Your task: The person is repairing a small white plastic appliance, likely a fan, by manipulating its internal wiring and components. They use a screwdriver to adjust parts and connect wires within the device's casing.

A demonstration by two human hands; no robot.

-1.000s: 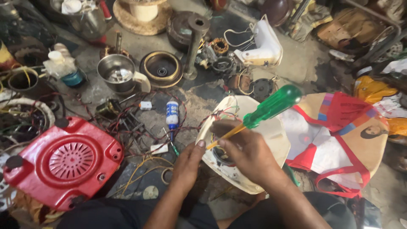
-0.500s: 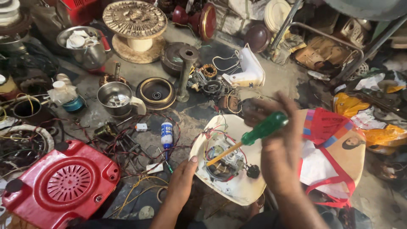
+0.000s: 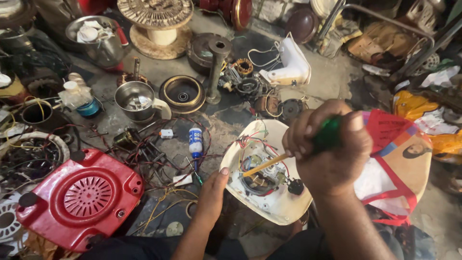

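A cream plastic appliance housing [image 3: 242,142] lies open-side up on the floor, showing a motor, coloured wires and a black knob [image 3: 294,186] inside. My right hand [image 3: 332,147] is closed around the green handle of a screwdriver [image 3: 269,162]; its yellow shaft slants down-left into the housing. My left hand [image 3: 211,192] rests against the housing's left rim, thumb on the edge.
A red vented cover [image 3: 79,197] lies at lower left. A steel jar [image 3: 137,99], a small blue-and-white bottle [image 3: 195,139], tangled wires, a brass-rimmed ring [image 3: 182,92], a white appliance body [image 3: 291,65], a wooden spool [image 3: 161,19] and a red-trimmed bag [image 3: 394,159] crowd the floor.
My right hand has turned on the screwdriver handle and now covers most of it; the shaft stays in the housing. The view has shifted slightly. My left hand holds its place.
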